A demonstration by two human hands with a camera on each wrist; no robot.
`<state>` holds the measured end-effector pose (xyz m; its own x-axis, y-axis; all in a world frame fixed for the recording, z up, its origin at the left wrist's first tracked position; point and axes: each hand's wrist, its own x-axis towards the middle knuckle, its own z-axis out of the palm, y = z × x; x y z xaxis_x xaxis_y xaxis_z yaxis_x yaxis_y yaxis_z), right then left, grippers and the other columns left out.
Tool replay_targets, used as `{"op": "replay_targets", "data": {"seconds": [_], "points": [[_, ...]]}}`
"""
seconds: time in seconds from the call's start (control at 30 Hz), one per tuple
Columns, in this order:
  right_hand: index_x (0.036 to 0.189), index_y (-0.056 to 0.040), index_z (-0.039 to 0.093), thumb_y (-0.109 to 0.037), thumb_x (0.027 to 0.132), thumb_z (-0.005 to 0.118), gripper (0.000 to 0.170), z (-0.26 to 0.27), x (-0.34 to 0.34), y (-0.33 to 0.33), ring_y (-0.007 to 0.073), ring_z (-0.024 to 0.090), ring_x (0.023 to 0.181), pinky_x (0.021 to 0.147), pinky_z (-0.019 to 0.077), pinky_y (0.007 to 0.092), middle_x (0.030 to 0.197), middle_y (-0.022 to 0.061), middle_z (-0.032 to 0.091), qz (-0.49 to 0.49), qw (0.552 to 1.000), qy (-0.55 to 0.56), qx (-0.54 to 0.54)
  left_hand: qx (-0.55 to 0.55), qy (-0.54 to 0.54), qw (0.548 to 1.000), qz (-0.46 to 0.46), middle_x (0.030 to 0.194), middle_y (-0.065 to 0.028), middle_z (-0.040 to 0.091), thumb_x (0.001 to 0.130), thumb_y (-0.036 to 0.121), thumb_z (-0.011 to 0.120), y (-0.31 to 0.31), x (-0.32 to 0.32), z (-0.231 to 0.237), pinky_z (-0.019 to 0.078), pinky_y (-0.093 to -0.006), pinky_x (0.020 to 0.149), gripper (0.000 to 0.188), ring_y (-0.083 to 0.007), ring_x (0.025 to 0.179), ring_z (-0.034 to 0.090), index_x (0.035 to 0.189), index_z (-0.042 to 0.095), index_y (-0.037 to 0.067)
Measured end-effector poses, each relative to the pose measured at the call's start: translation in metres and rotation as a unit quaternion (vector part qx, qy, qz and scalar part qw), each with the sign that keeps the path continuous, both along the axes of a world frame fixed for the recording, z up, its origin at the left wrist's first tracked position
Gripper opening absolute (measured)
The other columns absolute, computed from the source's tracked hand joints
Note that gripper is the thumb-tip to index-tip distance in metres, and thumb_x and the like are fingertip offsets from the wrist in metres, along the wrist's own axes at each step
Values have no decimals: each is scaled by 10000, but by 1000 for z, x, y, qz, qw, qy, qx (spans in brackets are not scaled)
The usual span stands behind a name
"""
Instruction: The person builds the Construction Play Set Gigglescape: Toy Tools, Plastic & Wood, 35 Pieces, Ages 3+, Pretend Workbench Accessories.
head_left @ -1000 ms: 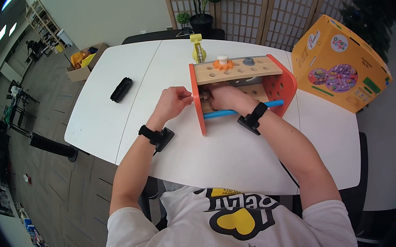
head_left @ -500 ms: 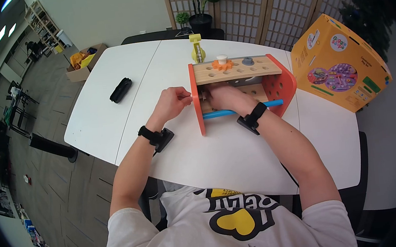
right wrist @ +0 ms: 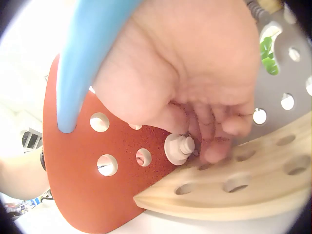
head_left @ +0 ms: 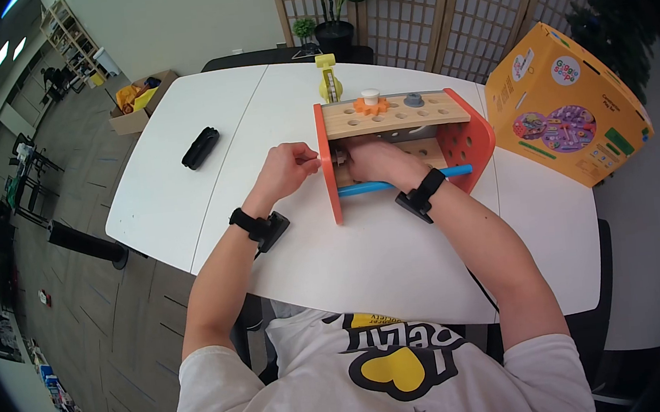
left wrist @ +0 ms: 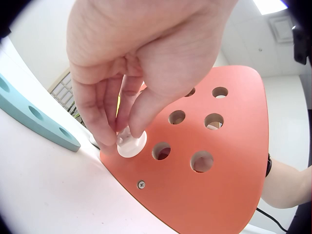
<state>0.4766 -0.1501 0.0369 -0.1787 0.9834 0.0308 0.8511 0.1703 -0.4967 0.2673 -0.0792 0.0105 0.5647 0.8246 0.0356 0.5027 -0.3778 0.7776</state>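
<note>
In the left wrist view my left hand (left wrist: 141,58) pinches a round white piece (left wrist: 131,145) between thumb and fingers, against the outer face of the orange-red side panel (left wrist: 219,170). My right hand (right wrist: 195,83) reaches inside the wooden toy bench, fingers curled at a stepped white peg (right wrist: 179,149) beside the panel's inner face; its fingertip contact is partly hidden. A blue bar (head_left: 368,189) crosses the bench front below the right wrist. On the wooden top (head_left: 433,117) sit an orange gear (head_left: 371,107) with a white knob and a grey piece (head_left: 414,102).
A yellow toy piece (head_left: 330,87) stands behind the bench. To the left lies a black case (head_left: 200,148) on the white table (head_left: 153,183). A large yellow-orange box (head_left: 567,112) stands right of the bench. A teal holed strip (left wrist: 36,113) shows in the left wrist view.
</note>
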Motion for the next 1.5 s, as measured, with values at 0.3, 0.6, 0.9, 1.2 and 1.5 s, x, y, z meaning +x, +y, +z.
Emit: {"op": "replay_targets", "data": {"seconds": [0.3,0.6,0.9,1.2,1.5], "points": [[1216,11,630,-47,932,537,305,-2,2,9,405,687,1006,874,547,459,1068,253,712,-1,994,-44,-104,-3,-14,1000,-2,865,-116,770,951,89,702,-1,0,-1,572,-308,765,133,-180,810,731,974,731,-39],[1168,8,657,-83,961,518,266,5,2,-1,379,700,951,845,552,451,1026,238,719,23,999,26,-17,1,-5,1000,-1,864,-117,770,951,92,702,-2,0,2,573,-310,766,136,-184,804,731,974,731,-38],[1187,-1,650,-73,960,498,282,6,0,4,367,704,962,864,549,458,1001,226,726,-7,995,-13,-95,-1,-8,1000,-3,870,-122,771,950,90,703,-2,0,1,575,-313,774,141,-191,813,736,985,732,-43],[1207,4,625,-78,965,501,284,21,-1,-7,366,693,998,863,546,451,1082,227,710,13,997,14,-74,-3,-8,1000,1,872,-127,771,951,91,704,-3,1,3,574,-314,773,141,-193,818,738,981,733,-43],[1181,20,629,-91,976,518,258,0,-1,0,399,661,1067,912,537,451,1130,252,689,8,999,44,-8,0,-8,1000,4,859,-120,770,948,90,707,-3,0,2,570,-312,759,138,-189,804,733,974,732,-43]]}}
